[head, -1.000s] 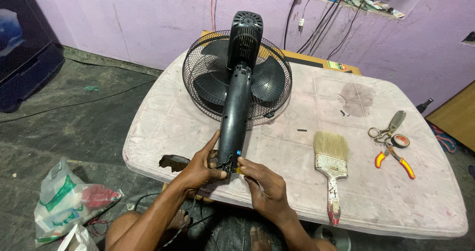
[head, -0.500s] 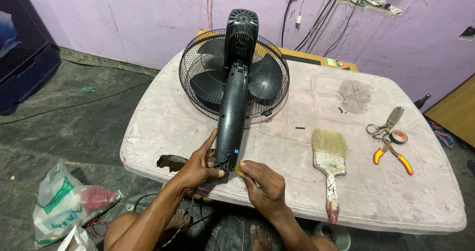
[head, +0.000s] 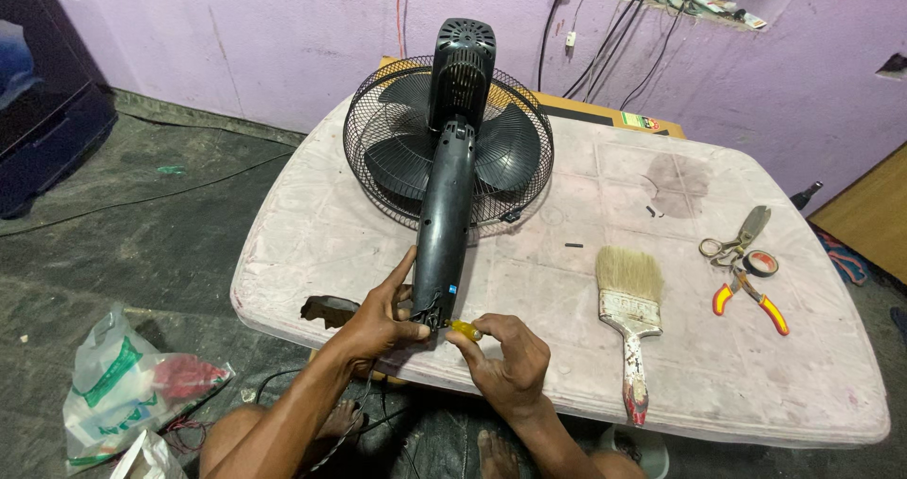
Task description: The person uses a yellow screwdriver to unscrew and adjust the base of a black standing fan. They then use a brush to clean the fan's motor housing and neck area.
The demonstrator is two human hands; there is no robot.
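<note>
A black fan lies face down in the middle of the frame on the pale, stained surface, its round wire cage toward the wall and its long neck pointing at the person. The left hand grips the neck's lower end; the right hand pinches a small yellow-handled screwdriver against it. A paintbrush, scissors and pliers lie at right.
</note>
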